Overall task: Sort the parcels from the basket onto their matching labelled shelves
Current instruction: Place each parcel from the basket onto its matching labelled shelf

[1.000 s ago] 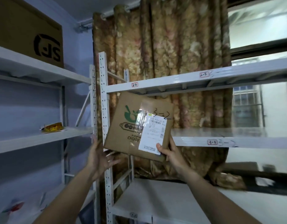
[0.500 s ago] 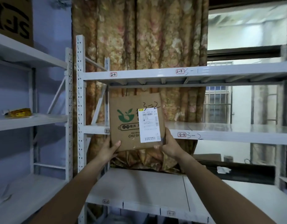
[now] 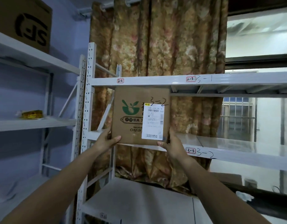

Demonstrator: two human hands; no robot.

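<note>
Holding the cardboard parcel [image 3: 131,117] upright in front of you, you've got a hand on each bottom corner. Your left hand [image 3: 105,141] curls round the lower left corner with the thumb across the front face. Your right hand [image 3: 173,146] pinches the lower right corner, thumb just under the white shipping label [image 3: 153,121]. "3-2" is scrawled on the box above that label.

The parcel's bottom edge sits right at the front lip of the middle shelf [image 3: 236,151]; can't tell if it's resting there or just hovering. Just right of your right fingers, that lip has a red-framed "3-3" sticker [image 3: 190,150] with "3-2" handwritten beside it. Above your fingers, the upper shelf [image 3: 155,80] runs along the parcel's top edge, tagged "2-2" and "2-3", plus a handwritten "3-1". Below your wrists is the pale bottom shelf [image 3: 139,199].

Behind the rack hangs a brown floral curtain [image 3: 171,46], with a window [image 3: 260,33] up right of your right hand. Well left of your left fingers, a second white rack holds a yellow packet [image 3: 32,114] and, higher up, a big "SF" carton [image 3: 26,25].
</note>
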